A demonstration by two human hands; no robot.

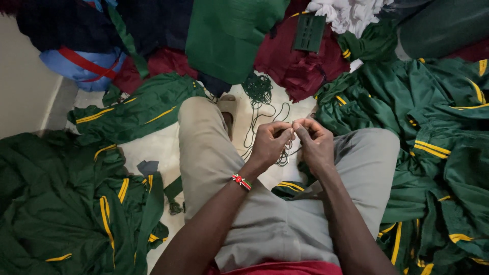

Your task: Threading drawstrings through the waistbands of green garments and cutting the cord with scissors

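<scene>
Left hand: my left hand [270, 144] is raised over my lap, fingers [283, 133] curled shut, pinching a thin dark green cord [253, 119] at the tips.
Right hand: my right hand [316, 145] sits just beside it, thumb and forefinger closed on the same cord; the two sets of fingertips nearly touch.
Cord: it lies between my fingertips at the middle of the scene, then drops in loose loops to the pale floor [153, 147] between my knees and runs far to a tangled heap of cord [258, 89].
Wrist: a beaded wristband [241, 182] in red, green, black and white circles my left wrist.
Legs: grey trousers [265, 224] cover both thighs, near and centre; a sandalled foot [227, 109] shows beyond the left knee.
Left side: green garments with yellow stripes [66, 203] are piled near left, more lying further off beside my left leg.
Right side: a larger mound of the same green and yellow clothing [433, 142] fills the right, touching my right thigh.
Far side: maroon cloth [300, 66], a plain green cloth [229, 35], navy fabric, and white scraps [349, 14] at far right.
Packages: a blue bag with red bands [81, 63] sits far left against the wall; a small dark green ribbed rectangular piece [309, 31] rests on the maroon cloth. I can make out no labels.
</scene>
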